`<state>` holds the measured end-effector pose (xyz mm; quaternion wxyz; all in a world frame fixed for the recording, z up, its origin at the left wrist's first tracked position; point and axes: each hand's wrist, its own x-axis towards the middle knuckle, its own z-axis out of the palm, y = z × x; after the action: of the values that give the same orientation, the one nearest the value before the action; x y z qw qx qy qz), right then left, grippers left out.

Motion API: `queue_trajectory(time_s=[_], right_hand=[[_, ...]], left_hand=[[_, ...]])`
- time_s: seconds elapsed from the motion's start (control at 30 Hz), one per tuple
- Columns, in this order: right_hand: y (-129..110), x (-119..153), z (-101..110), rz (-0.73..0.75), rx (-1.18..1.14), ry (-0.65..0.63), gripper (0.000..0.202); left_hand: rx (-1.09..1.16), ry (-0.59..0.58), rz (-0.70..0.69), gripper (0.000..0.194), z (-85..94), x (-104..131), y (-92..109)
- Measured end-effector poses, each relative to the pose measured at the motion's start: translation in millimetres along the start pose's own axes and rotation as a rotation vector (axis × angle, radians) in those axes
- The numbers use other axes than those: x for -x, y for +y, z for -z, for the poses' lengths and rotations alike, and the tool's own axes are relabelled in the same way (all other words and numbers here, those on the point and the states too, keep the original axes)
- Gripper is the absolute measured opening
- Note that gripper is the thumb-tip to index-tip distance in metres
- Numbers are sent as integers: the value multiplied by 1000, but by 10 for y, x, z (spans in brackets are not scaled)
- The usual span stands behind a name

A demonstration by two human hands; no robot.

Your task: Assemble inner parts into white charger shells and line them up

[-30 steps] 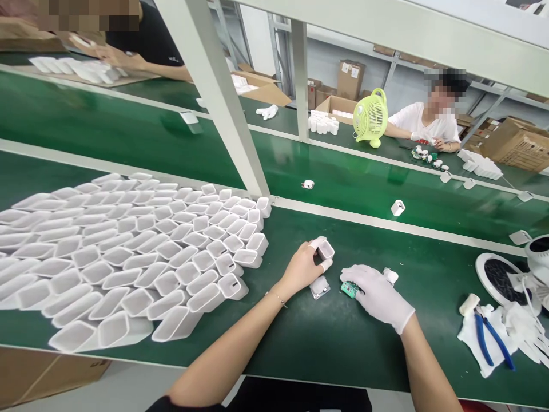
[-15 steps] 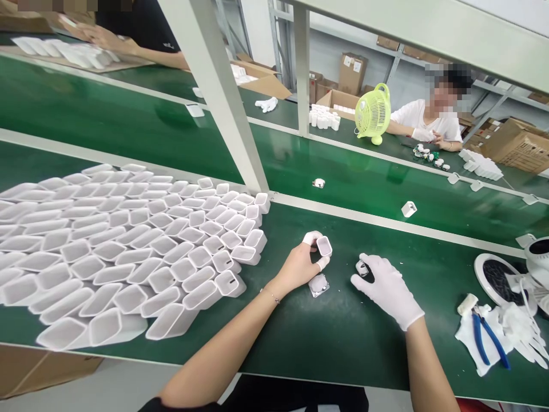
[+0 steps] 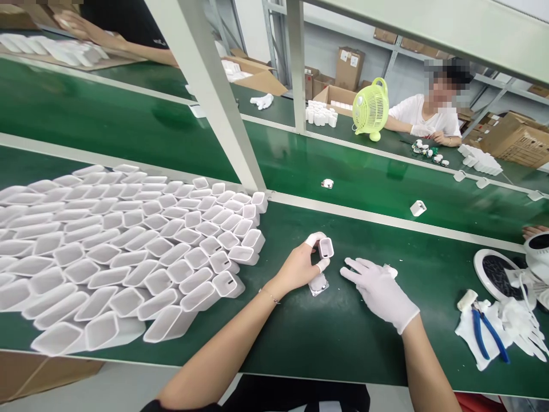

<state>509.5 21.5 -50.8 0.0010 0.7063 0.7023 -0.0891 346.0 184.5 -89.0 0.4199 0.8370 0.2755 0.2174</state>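
Note:
My left hand [image 3: 303,262], with white covers on the thumb and a finger, is closed around a small white square housing [image 3: 326,248]. The housing's open end faces me. Just below that hand, a small flat part with a rounded white top [image 3: 318,284] rests on the green table, partly hidden by the thumb. My right hand [image 3: 380,289], in a white glove, hovers low over the table with fingers stretched to the left. Beyond its knuckles a small white piece [image 3: 390,270] peeks out, mostly covered by the hand.
Many white open housings [image 3: 128,274] stand packed at left. Blue-handled pliers [image 3: 484,332] lie on white gloves at right, beside a white round-based device [image 3: 501,277]. A white housing [image 3: 418,208] and a small part [image 3: 327,183] ride the green belt. A metal post [image 3: 214,103] rises ahead.
My right hand has come away from the small white piece and shifted left, its fingers straightening. My left hand has tilted the housing slightly. The items on the belt have moved right.

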Motion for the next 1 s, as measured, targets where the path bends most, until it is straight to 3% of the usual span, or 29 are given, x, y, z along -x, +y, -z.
queue_trajectory(time_s=[0.1, 0.17, 0.3, 0.37, 0.43, 0.6, 0.8, 1.0], right_hand=[[14, -40, -17, -88, 56, 58, 47], [44, -63, -27, -177, -51, 165, 35], [27, -75, -26, -347, -663, 555, 36], [-54, -72, -10, -317, -1035, 725, 42], [-163, -72, -3, -185, -1287, 823, 40], [-340, -81, -93, 30, -1242, 837, 32], [-266, -47, -199, 56, -1161, 717, 30], [-261, -48, -138, 47, -952, 683, 24]], left_hand=[[-28, -19, -64, 45, -1, 11, -14], [-37, -28, -147, 46, -1, 21, -21], [-58, -14, -299, 45, 5, 61, 17], [-63, -2, -348, 44, 8, 92, 69], [-59, -7, -393, 43, 8, 127, 130], [-95, -3, -528, 42, -1, 180, 237], [-159, 43, -609, 41, 45, 183, 286], [-219, 68, -678, 43, 92, 199, 312]])
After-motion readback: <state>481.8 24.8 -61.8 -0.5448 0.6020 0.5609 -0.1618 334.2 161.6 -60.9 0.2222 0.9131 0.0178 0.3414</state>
